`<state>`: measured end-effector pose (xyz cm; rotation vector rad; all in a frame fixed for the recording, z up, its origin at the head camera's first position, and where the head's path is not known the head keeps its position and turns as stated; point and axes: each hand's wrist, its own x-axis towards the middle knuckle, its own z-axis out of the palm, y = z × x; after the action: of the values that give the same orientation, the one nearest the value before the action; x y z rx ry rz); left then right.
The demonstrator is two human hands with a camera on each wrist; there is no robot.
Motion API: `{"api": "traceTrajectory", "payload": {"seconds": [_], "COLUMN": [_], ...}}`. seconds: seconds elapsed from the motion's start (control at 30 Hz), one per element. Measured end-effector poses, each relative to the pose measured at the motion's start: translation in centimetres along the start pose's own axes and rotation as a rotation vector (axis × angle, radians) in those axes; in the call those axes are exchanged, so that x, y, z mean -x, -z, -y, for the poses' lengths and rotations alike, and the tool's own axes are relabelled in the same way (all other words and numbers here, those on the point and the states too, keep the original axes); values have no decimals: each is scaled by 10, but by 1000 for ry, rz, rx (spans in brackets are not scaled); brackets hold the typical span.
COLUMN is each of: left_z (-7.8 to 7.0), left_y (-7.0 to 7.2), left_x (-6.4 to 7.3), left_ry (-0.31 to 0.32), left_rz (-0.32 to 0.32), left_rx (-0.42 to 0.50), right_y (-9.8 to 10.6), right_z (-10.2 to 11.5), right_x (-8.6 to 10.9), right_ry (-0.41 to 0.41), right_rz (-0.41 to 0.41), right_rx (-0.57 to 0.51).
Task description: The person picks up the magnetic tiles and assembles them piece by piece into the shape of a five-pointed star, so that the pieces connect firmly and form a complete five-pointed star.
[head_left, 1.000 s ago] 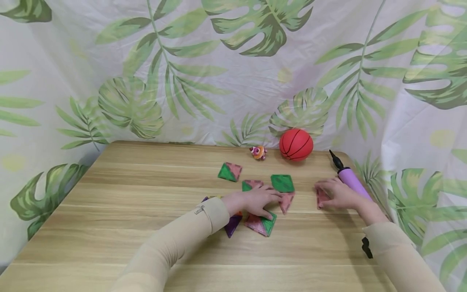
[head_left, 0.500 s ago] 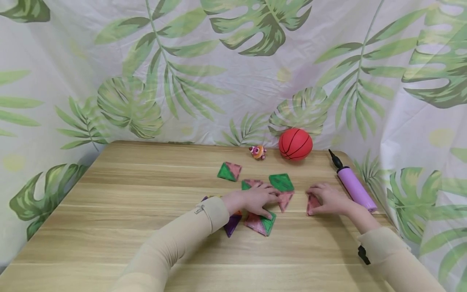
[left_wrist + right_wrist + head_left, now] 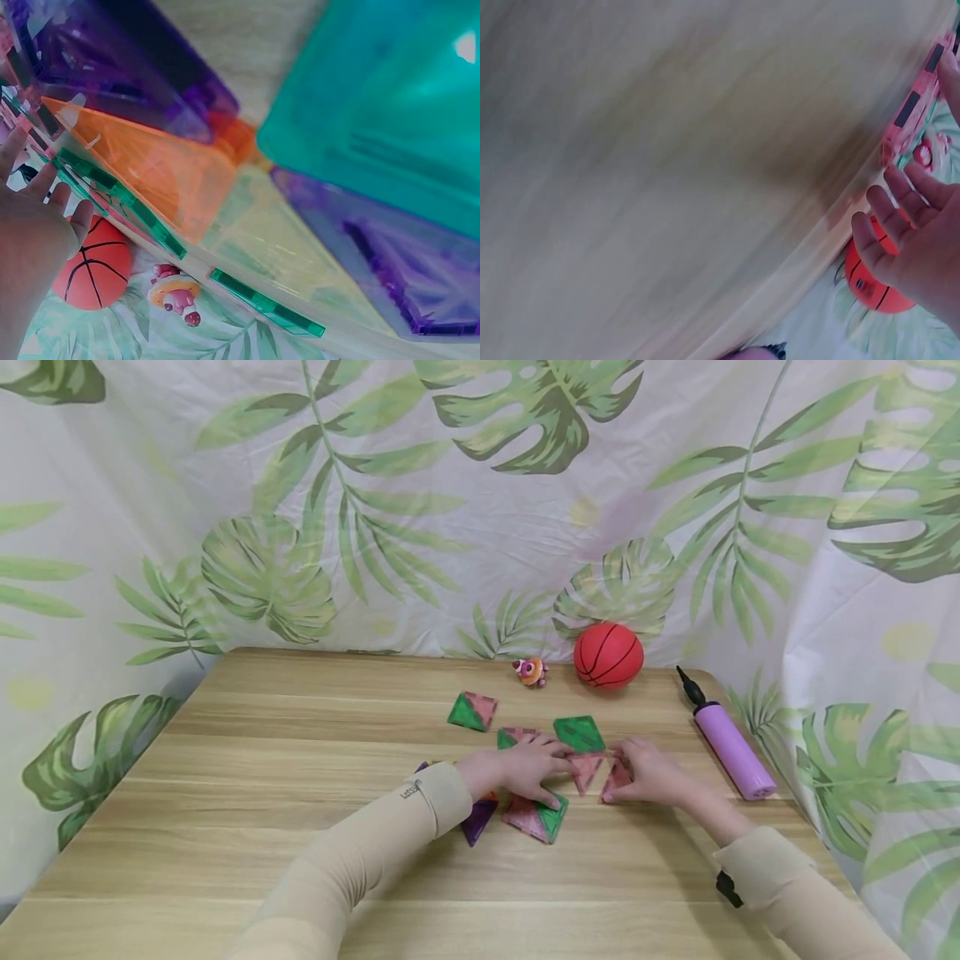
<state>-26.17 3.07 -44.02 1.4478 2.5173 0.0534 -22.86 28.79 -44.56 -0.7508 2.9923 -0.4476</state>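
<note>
My right hand (image 3: 651, 772) pinches a pink triangular magnetic tile (image 3: 618, 779) between thumb and fingers, just right of another pink triangle (image 3: 587, 770). In the right wrist view the held tile (image 3: 915, 105) shows its edge with dark magnets. A green tile (image 3: 579, 733) lies behind that other triangle. My left hand (image 3: 525, 770) spreads over the tile group, thumb on a pink-and-green square (image 3: 536, 818), fingertips reaching the pink triangle; it partly hides a second pink-and-green square (image 3: 517, 737). Left of it are purple (image 3: 478, 822), orange (image 3: 157, 165) and yellow tiles (image 3: 262, 232).
Another pink-and-green square (image 3: 472, 712) lies farther back. Along the table's rear edge stand a small toy figure (image 3: 531, 672) and a red ball with black lines (image 3: 609, 656). A purple hand pump (image 3: 731, 747) lies at the right, and a leaf-print cloth (image 3: 405, 510) hangs behind.
My right hand has slid the pink triangle leftward from near the pump to beside the other pink triangle. The green tile has turned slightly. My left hand stays in place.
</note>
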Motion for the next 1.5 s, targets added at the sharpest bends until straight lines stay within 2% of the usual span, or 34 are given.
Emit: {"api": "traceTrajectory", "payload": {"seconds": [0.23,0.47,0.63,0.73,0.97,1.2,1.37,1.5], "left_z": [0,2,9,14,21,29,31,31], "left_y": [0,4,2,3,6,9,11,19], "left_x": [-1,-2,-7,-10,-13,-13,-12,0], "left_ry": [8,36,96,108,110,146,111,79], "left_rz": [5,9,-3,-8,-6,4,-11,-53], "left_rx": [7,46,-17,-47,-30,3,67,102], "right_y": [-5,-6,-7,-6,-5,-8,-7,-3], "right_z": [10,14,14,15,18,20,20,22], "right_x": [-4,-6,-5,-5,-4,-1,1,-2], "right_ry": [19,55,81,89,111,124,118,128], "right_rz": [-44,-42,-45,-39,-36,7,-14,-30], "right_rx": [35,82,108,119,141,125,80,52]}}
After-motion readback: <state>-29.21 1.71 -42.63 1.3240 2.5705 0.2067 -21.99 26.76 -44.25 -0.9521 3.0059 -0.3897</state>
